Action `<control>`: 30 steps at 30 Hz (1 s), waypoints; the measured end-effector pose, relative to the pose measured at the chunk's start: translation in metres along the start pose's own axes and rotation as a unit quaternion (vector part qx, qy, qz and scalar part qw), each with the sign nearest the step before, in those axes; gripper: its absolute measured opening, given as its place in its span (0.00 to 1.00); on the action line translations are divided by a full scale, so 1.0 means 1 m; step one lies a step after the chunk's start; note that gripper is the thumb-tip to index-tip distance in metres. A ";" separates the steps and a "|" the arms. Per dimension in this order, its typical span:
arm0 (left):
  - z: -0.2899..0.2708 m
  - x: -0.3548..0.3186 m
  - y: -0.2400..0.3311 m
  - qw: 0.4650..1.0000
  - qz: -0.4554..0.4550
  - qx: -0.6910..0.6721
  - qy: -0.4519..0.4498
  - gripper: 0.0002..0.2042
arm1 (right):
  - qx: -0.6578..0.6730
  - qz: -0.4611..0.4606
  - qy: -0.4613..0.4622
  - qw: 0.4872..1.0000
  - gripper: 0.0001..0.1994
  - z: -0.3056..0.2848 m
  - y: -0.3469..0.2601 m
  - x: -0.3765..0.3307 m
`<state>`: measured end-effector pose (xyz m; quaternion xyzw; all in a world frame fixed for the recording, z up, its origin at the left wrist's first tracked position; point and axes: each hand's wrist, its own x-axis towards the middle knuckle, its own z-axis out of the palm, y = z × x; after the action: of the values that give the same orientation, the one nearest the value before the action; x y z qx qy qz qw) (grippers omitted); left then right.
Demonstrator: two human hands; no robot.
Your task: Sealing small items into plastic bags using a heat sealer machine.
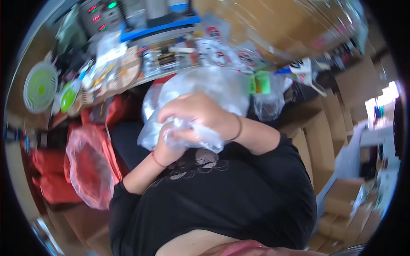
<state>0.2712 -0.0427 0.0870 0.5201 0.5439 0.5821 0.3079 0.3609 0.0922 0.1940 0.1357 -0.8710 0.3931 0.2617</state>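
Note:
A large clear plastic bag [213,83], puffed out, sits in front of my chest. My right hand [198,112] is closed around its gathered neck from above. Just below and to the left, my left hand [171,140] grips the same bunched plastic, its fingers partly covered by the folds. A loose end of the film hangs out beneath my hands toward my shirt. What the bag holds is blurred and I cannot make it out.
Left of me stands a red bin bag lined with clear plastic [92,166]. The cluttered bench ahead carries a green-and-white basket [40,87], small tools and a blue-framed machine [160,27]. A big cardboard box [277,30] is at the back right; more cartons [318,141] stand right.

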 end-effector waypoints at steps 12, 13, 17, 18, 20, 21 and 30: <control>0.017 0.010 0.003 0.973 -0.086 -0.180 -0.118 0.11 | -0.344 0.042 0.100 0.933 0.18 -0.009 0.030 -0.111; 0.018 0.015 0.010 0.986 -0.059 -0.088 -0.132 0.11 | -0.303 0.046 0.090 0.948 0.15 -0.013 0.034 -0.118; 0.014 0.027 0.047 0.977 0.051 0.138 -0.154 0.13 | -0.175 0.041 0.113 0.977 0.10 -0.045 0.043 -0.142; 0.012 0.029 0.056 0.966 0.106 0.177 -0.156 0.14 | -0.137 0.047 0.150 0.978 0.10 -0.056 0.043 -0.147; 0.009 0.032 0.067 0.951 0.159 0.216 -0.155 0.15 | -0.116 0.005 0.151 0.982 0.11 -0.079 0.044 -0.151; 0.007 0.033 0.071 0.947 0.204 0.211 -0.129 0.16 | -0.090 -0.051 0.165 0.981 0.13 -0.088 0.042 -0.151; -0.019 0.024 0.059 0.960 0.209 0.178 -0.050 0.15 | 0.091 0.033 0.354 0.930 0.21 -0.137 -0.032 -0.182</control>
<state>0.2596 -0.0397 0.1524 0.6968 0.5020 0.5008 0.1084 0.5732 0.1804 0.1868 -0.0175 -0.6862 0.5019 0.5263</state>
